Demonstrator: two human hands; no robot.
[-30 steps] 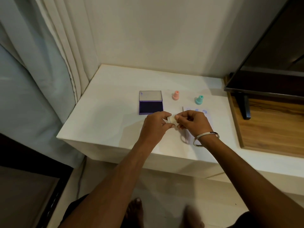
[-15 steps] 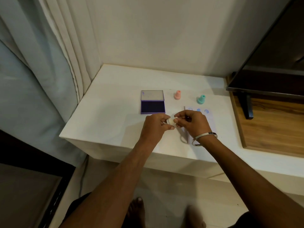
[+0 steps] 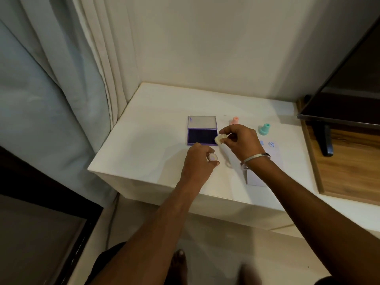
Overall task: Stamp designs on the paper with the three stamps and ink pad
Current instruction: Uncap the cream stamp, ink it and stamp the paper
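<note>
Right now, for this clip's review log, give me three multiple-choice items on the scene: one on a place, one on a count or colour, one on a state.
1. Where is the teal stamp?
A. On the ink pad
B. On the white tabletop beyond the paper
C. In the left hand

2. How many stamps stand unheld on the tabletop?
A. None
B. Two
C. Four

3. What state is the ink pad in?
A. Lid open, dark pad showing
B. Lid closed
C. Upside down

Answers: 1 B, it stands upright past the far edge of the paper. 2 B, the pink stamp and the teal one; the cream stamp is in the right hand, and the left hand holds a small round cap. 3 A, the lid lies back flat behind the dark pad.
</note>
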